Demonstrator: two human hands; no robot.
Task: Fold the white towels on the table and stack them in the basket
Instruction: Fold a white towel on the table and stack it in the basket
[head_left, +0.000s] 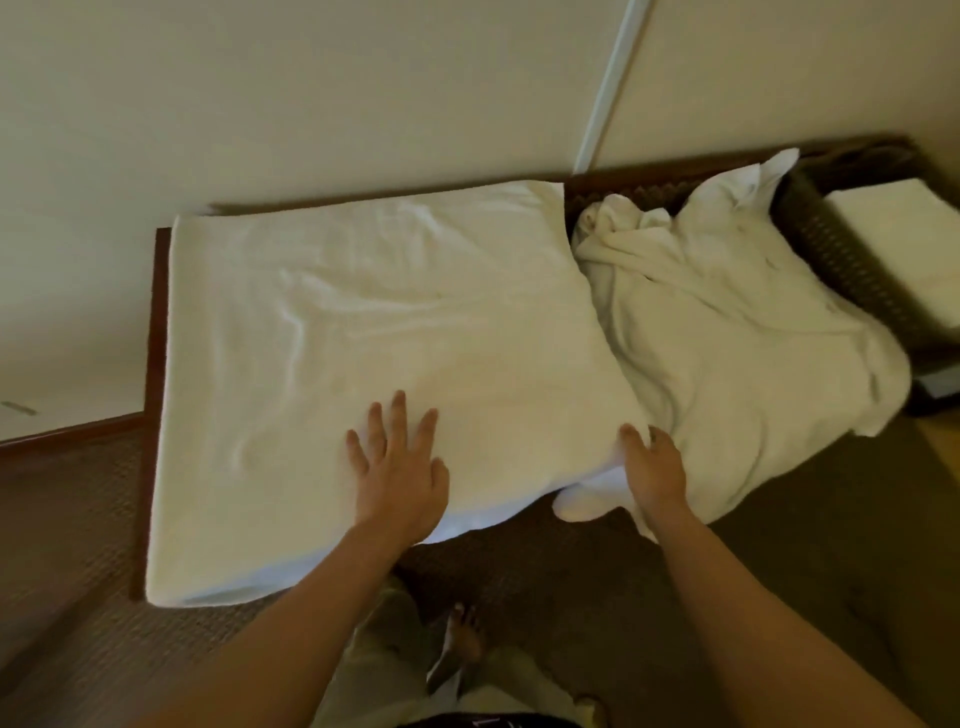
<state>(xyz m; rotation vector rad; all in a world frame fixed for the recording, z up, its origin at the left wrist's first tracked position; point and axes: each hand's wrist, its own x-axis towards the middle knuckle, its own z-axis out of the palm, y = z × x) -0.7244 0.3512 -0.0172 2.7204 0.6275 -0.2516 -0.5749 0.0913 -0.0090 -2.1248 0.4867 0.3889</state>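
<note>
Dark wooden bench (151, 332) against a cream wall (311, 93), carpet (78, 545) below. Spread towel (363, 322) covers the bench's left and centre. Left hand (397, 467) lies flat on its near edge, fingers straight and splayed. Right hand (652, 467) grips the towel's lower right corner. Crumpled towels (727, 322) at right of centre; basket (831, 249) at far right holds a folded towel (904, 249).

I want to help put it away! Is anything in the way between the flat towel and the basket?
Yes. A crumpled towel lies on the table between the flat towel and the basket, right up against the basket's near side. The left hand presses flat on the flat towel; the right hand grips its corner.
</note>
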